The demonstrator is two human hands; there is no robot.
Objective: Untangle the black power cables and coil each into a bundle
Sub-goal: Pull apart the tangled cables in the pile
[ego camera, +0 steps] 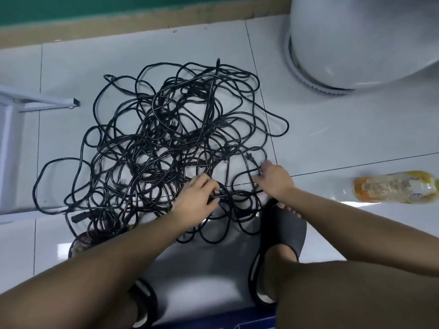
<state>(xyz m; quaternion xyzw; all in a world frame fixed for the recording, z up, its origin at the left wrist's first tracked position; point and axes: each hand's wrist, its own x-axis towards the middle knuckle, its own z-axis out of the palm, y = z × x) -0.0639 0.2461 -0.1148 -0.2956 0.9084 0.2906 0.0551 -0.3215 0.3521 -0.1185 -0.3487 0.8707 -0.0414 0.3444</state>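
The head camera looks forward and steeply down, close above the cables (152,138).

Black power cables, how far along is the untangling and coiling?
Done: nothing, no bundle shows. The cables lie in one tangled heap. In hand: the left hand grips strands at the near edge; the right hand is at a strand, grip blurred. Left: separating and coiling everything.

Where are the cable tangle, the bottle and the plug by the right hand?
cable tangle (152,148), head view, middle of the heap.
bottle (394,189), head view, on its label.
plug (249,157), head view, on its black body.
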